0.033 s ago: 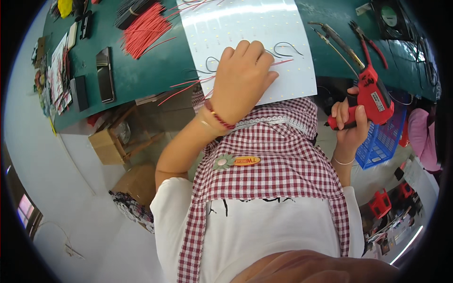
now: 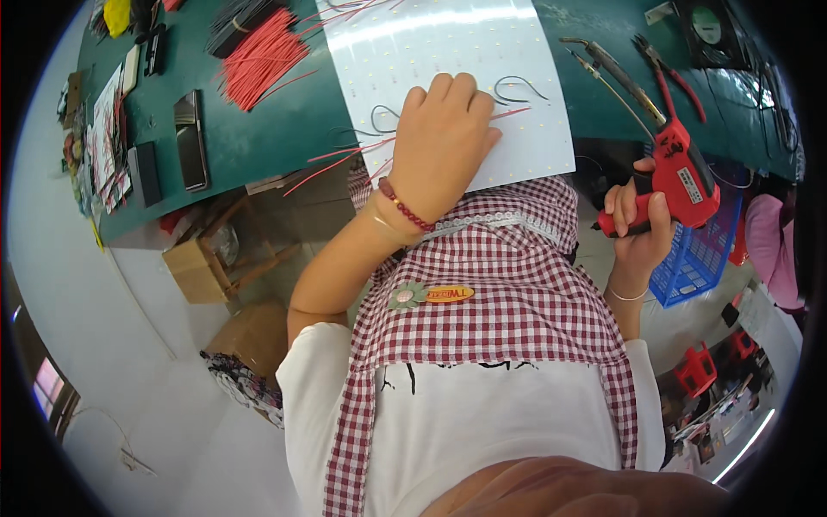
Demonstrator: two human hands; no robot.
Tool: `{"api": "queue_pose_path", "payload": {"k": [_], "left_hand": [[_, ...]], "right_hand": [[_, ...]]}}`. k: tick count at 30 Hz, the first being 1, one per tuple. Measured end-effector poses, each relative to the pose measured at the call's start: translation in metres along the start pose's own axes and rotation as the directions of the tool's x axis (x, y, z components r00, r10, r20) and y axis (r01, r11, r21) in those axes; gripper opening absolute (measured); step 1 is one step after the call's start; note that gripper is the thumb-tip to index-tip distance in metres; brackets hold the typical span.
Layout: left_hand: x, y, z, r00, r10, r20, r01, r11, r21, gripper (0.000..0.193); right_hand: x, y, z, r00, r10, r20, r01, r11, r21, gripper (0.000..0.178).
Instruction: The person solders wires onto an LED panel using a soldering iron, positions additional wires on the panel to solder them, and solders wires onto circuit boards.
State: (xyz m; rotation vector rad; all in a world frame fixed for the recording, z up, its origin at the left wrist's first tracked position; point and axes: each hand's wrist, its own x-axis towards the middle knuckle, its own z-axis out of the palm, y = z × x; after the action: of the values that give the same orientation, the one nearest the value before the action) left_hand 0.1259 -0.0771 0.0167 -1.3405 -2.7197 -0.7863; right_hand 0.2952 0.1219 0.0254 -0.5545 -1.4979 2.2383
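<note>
My left hand [image 2: 443,129] rests over a white circuit board [image 2: 517,142] dotted with small pale components. Its fingers curl down and their tips are hidden, so what they hold cannot be made out. Red wires [image 2: 345,153] come out from under it to the left, and one red wire end pokes out on the right. Dark looped wires [image 2: 519,86] lie on the board to either side. In my right hand [image 2: 637,215], off the table's near edge, is a red soldering gun [image 2: 685,181]. Its metal tip and thin feed tube point up and left, apart from the board.
On the green table [image 2: 258,146] lie bundled red wires [image 2: 263,60], black wires [image 2: 237,28] and a phone [image 2: 191,138]. Red-handled pliers [image 2: 668,77] and a black device [image 2: 711,34] are at the far right. A blue crate [image 2: 693,267] stands below the right side.
The white board and my left hand have shifted slightly left. My right hand stays in place with the soldering gun.
</note>
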Motion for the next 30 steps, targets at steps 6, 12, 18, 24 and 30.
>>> {"api": "queue_pose_path", "payload": {"k": [6, 12, 18, 24, 30], "left_hand": [[0.006, -0.004, 0.014, 0.999, 0.020, 0.035, -0.027, 0.977, 0.212, 0.011], [0.007, 0.001, 0.007, 0.995, -0.010, 0.103, -0.013, 0.977, 0.215, 0.011], [0.005, 0.002, -0.028, 0.922, 0.107, 0.371, 0.179, 0.733, -0.656, 0.039], [0.009, 0.009, -0.005, 0.993, -0.116, -0.019, 0.095, 0.891, -0.444, 0.012], [0.009, 0.022, 0.015, 0.984, -0.113, -0.137, 0.053, 0.923, -0.380, 0.007]], "right_hand": [[-0.010, 0.004, -0.007, 0.999, -0.033, -0.035, 0.034, 0.999, 0.032, 0.038], [-0.010, 0.009, -0.009, 0.996, -0.047, -0.071, 0.052, 0.996, 0.069, 0.036], [-0.013, 0.010, -0.020, 0.994, -0.055, -0.097, 0.064, 0.994, 0.091, 0.035], [-0.017, 0.013, -0.021, 0.994, -0.022, -0.105, 0.031, 0.996, 0.084, 0.035], [-0.028, 0.016, -0.020, 0.997, 0.037, -0.072, -0.032, 0.997, 0.066, 0.035]]}}
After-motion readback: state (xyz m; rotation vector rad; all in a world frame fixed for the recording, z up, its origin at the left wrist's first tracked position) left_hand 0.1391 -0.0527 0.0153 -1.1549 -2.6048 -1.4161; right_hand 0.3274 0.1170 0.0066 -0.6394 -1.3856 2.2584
